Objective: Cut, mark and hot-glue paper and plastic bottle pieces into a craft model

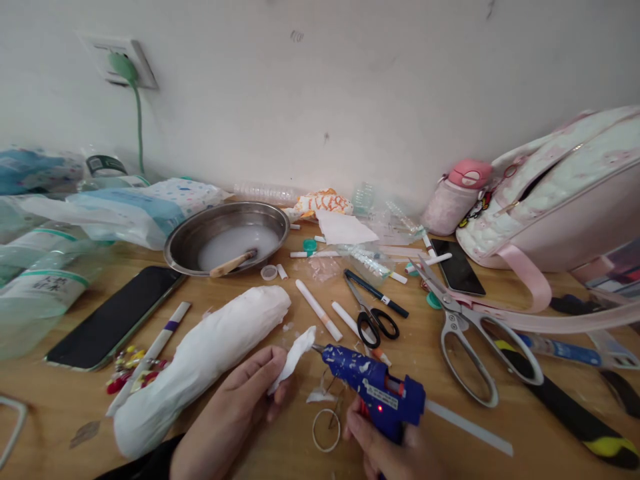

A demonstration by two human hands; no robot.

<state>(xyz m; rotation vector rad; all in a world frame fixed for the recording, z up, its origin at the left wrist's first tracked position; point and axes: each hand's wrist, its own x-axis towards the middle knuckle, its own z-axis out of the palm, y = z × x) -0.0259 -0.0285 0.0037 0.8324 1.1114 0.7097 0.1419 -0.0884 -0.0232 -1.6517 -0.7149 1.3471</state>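
Observation:
Between the thumb and fingers of my left hand point(257, 381) is a small strip of white paper or tissue point(296, 357), its upper end pointing away from me. My right hand point(383, 440) is wrapped around the handle of a blue hot glue gun point(375, 380), stained with white, its red light lit. A glue stick point(473, 427) juts out of the back of the gun. The nozzle meets or nearly meets the strip's tip; I cannot tell which. Left of my hands lies a long white wrapped form point(210, 350). Below the nozzle rests a pale ring point(326, 430).
A metal bowl point(175, 243) of cloudy liquid holds a wooden-handled brush point(233, 263). Large scissors point(467, 327), small black scissors point(370, 313), markers point(319, 310) and a phone point(117, 317) lie around. A bag point(565, 207) and pink-lidded bottle point(457, 193) stand at the right.

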